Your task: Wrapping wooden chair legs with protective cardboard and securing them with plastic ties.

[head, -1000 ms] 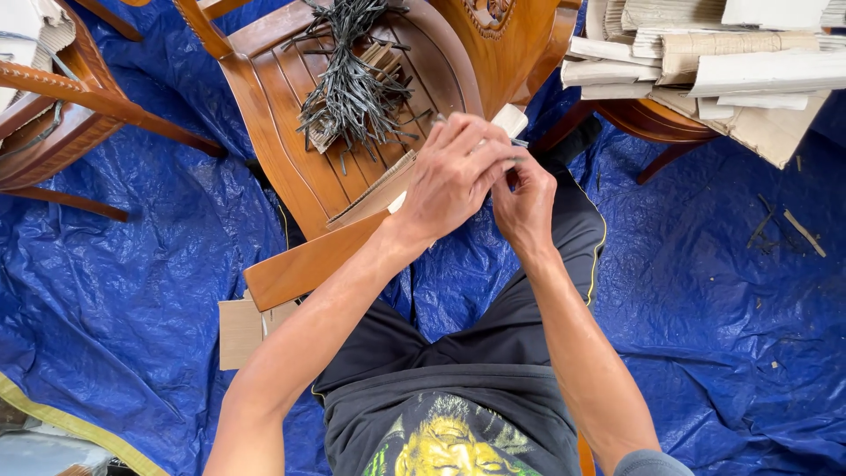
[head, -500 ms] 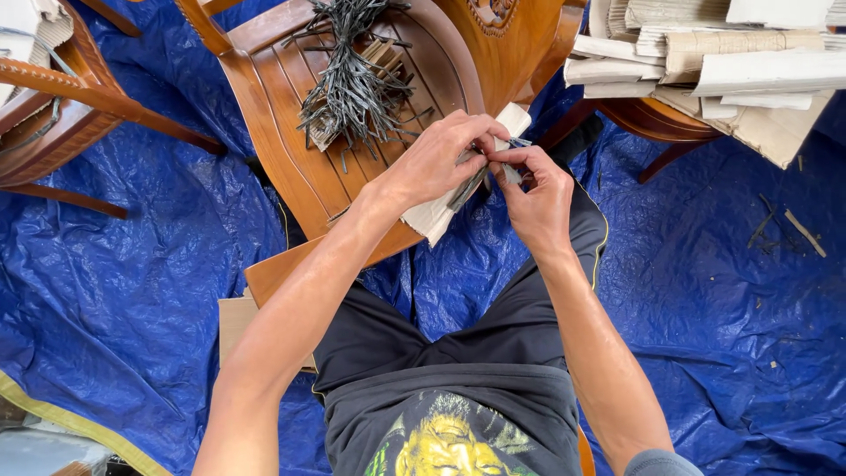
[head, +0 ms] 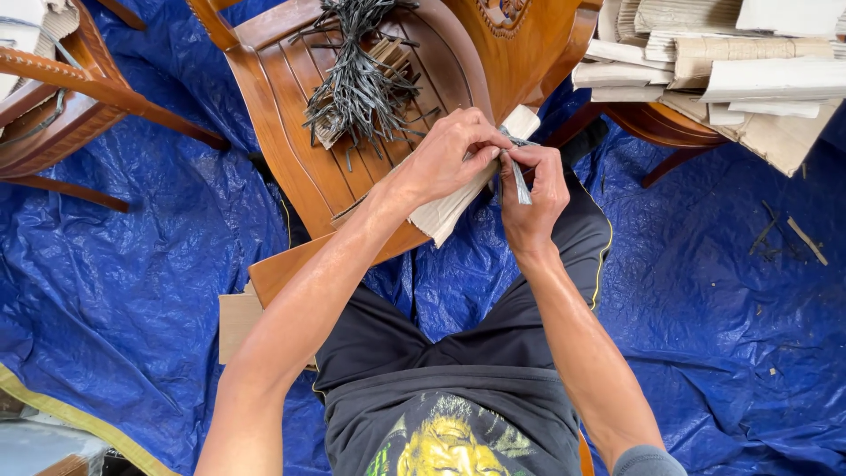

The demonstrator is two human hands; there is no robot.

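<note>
1. We see our left hand and our right hand close together, over the front edge of a wooden chair seat.
2. Our left hand grips a folded piece of pale cardboard. The cardboard sits right under that hand, touching it. It is long, and it slants from up by our fingers down toward our left knee.
3. Our right hand pinches a thin grey strap between thumb and fingers. The strap is long and skinny. It points down and a little to the right, away from the cardboard.
4. The top of the strap meets the top end of the cardboard, just where both hands touch. So both hands are right at the work, and neither must reach.
5. A bundle of the same grey straps lies farther back on the seat, nearer our left hand.
6. More cardboard is stacked on our right. A blue tarp covers the floor.
</note>
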